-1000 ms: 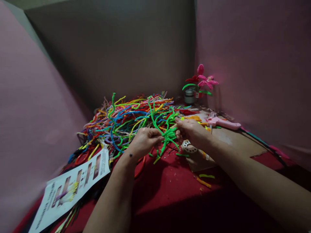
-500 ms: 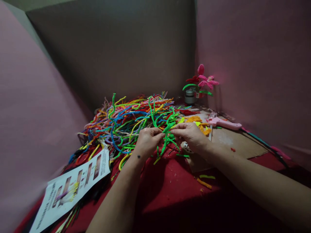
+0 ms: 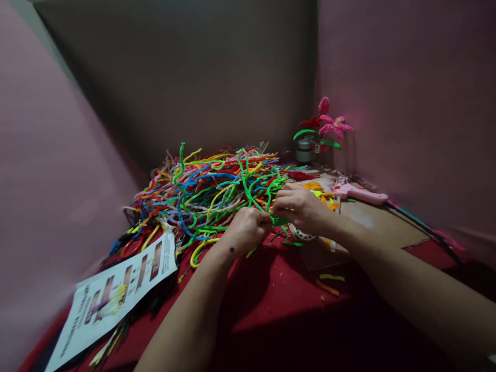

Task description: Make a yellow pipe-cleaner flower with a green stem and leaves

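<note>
Green pipe cleaners [image 3: 259, 205], joined and bent in several strands, are between my two hands in front of the heap. My left hand [image 3: 251, 227] is closed, its fingertips pinching the lower left part of them. Just up and to the right, my right hand [image 3: 300, 205] is closed with bent fingers on the same green strands. The exact grip points are partly hidden behind the fingers. Behind the hands lies a tangled heap of many-coloured pipe cleaners [image 3: 209, 186]. A white roll with dark dots [image 3: 302, 235] sits beneath my right hand.
A pink glue gun [image 3: 360, 193] with its cord rests on cardboard [image 3: 377, 225] at right. Pipe-cleaner flowers [image 3: 336, 125] stand by a grey jar [image 3: 305, 150]. A printed sheet [image 3: 120, 294] lies at left on the red cloth [image 3: 263, 320], near yellow-handled scissors [image 3: 199, 253].
My left hand has shifted slightly right and down, and its wrist has turned. My right hand has curled more over the green strands, which now hang less visibly below the hands.
</note>
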The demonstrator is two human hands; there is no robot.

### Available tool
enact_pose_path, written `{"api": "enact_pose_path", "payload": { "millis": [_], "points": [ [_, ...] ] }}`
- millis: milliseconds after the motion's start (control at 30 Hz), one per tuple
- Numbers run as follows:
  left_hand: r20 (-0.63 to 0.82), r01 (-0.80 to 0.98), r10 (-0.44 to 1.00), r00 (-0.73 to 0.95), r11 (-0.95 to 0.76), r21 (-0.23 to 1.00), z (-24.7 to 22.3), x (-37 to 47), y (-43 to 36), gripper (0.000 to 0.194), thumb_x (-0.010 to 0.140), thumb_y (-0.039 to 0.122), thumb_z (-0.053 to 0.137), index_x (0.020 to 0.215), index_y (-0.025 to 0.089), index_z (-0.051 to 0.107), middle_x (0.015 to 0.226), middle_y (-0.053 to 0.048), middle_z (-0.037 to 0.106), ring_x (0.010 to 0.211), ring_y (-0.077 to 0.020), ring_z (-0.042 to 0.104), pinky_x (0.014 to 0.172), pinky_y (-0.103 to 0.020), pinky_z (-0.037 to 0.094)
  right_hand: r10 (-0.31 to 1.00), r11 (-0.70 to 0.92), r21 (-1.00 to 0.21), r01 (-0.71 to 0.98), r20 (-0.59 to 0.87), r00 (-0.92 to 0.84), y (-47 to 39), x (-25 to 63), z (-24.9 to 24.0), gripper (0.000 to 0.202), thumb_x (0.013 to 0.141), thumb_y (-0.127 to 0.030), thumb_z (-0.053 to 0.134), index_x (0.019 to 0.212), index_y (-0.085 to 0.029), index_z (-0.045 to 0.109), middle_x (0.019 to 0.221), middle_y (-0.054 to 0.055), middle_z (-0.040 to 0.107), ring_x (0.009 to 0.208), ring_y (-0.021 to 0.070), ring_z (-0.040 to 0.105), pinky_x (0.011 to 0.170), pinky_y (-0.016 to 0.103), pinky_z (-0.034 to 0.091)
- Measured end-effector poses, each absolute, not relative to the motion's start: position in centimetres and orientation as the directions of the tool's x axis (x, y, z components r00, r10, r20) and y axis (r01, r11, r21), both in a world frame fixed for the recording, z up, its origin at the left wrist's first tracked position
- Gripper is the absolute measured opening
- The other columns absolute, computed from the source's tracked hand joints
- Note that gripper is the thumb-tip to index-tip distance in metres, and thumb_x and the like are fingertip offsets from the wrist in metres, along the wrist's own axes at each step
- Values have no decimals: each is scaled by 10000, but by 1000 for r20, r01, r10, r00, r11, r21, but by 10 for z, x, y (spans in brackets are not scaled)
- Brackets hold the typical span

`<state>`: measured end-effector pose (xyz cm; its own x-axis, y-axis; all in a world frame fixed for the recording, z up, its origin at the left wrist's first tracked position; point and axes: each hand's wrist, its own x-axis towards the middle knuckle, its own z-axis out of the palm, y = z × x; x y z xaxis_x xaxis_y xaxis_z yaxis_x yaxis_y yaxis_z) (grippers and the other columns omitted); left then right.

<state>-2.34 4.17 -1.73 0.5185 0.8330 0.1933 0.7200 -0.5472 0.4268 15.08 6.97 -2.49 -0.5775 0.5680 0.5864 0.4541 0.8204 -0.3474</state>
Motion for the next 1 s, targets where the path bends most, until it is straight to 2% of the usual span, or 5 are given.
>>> {"api": "enact_pose_path", "payload": {
  "millis": [133, 267, 533, 733, 1000],
  "points": [
    [257, 602, 745, 616, -655, 457, -9, -24, 33, 227, 761, 216, 487, 595, 140, 621, 503, 38, 483, 498, -66, 399, 497, -184, 295, 779, 299, -935, 189, 125, -615, 77, 157, -22, 79, 630, -211, 634, 624, -133, 620, 551, -19, 546, 526, 94, 456, 520, 233, 328],
    [401, 586, 813, 422, -582, 563, -6, -24, 30, 163, 748, 248, 531, 685, 163, 656, 542, 22, 561, 524, -87, 481, 526, -185, 361, 826, -82, -983, -166, 26, -563, 74, 147, -29, 101, 536, -198, 652, 544, -127, 581, 417, -52, 471, 386, 62, 374, 424, 222, 266],
    [378, 375, 925, -36, -338, 863, -18, -6, 38, 155, 710, 255, 551, 681, 132, 641, 535, 19, 562, 475, -92, 503, 477, -197, 399, 940, 318, -945, -78, 324, -102, 56, 122, -42, 121, 651, -260, 619, 632, -142, 602, 551, -11, 552, 495, 94, 450, 502, 238, 336],
    [341, 446, 940, -12, -301, 843, -27, -7, 42, 178, 723, 261, 515, 681, 136, 635, 528, 6, 569, 473, -107, 507, 489, -216, 383, 487, 746, -191, 638, 810, -328, 52, 126, -47, 217, 805, -141, 442, 648, -141, 591, 648, 71, 574, 655, 160, 482, 626, 282, 344],
    [392, 853, 850, 353, -464, 238, -28, -13, 44, 215, 699, 107, 438, 543, 159, 577, 517, -27, 561, 494, -117, 443, 505, -242, 267, 299, 733, 276, 621, 690, -659, 51, 133, -41, 203, 842, -173, 453, 689, -145, 585, 694, 69, 568, 730, 186, 433, 669, 333, 291]
  ]
}}
